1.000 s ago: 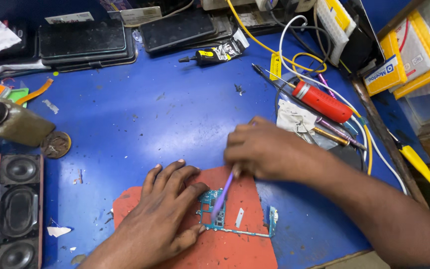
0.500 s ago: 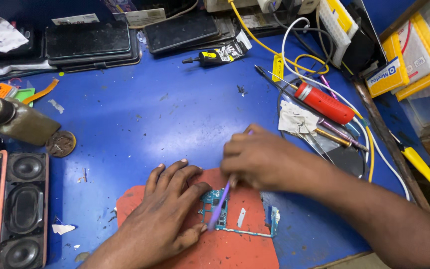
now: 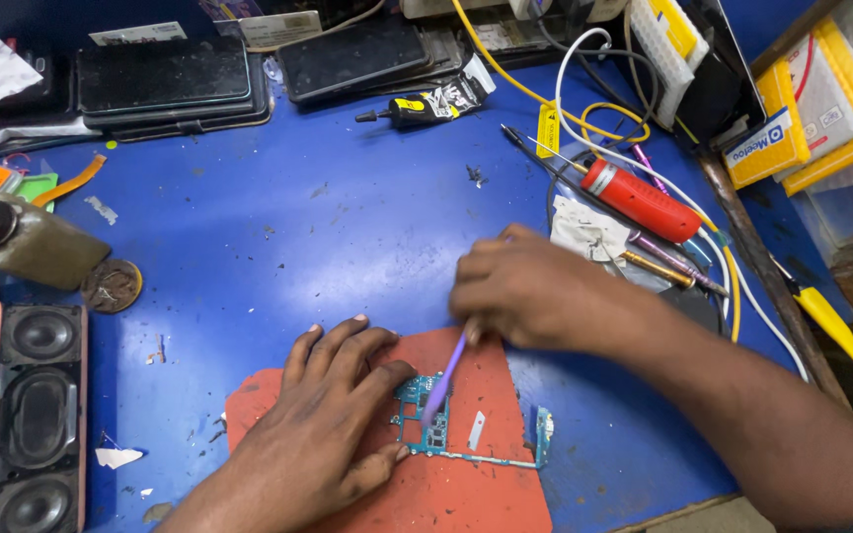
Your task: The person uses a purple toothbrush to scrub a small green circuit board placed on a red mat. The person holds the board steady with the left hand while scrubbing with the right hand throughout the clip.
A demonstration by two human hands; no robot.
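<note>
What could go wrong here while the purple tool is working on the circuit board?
1. The right hand presses the purple tool onto the small circuit board; too much force might damage its parts.
2. The left hand pins only the board's left edge, so the board could slip on the red mat.
3. The mat lies near the table's front edge, so the board might slide off.

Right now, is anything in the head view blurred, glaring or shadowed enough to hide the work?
Head view: even light, soft shadows only. The right hand and purple tool are slightly motion-blurred; the left hand and circuit board are fairly sharp. No strong glare.
</note>
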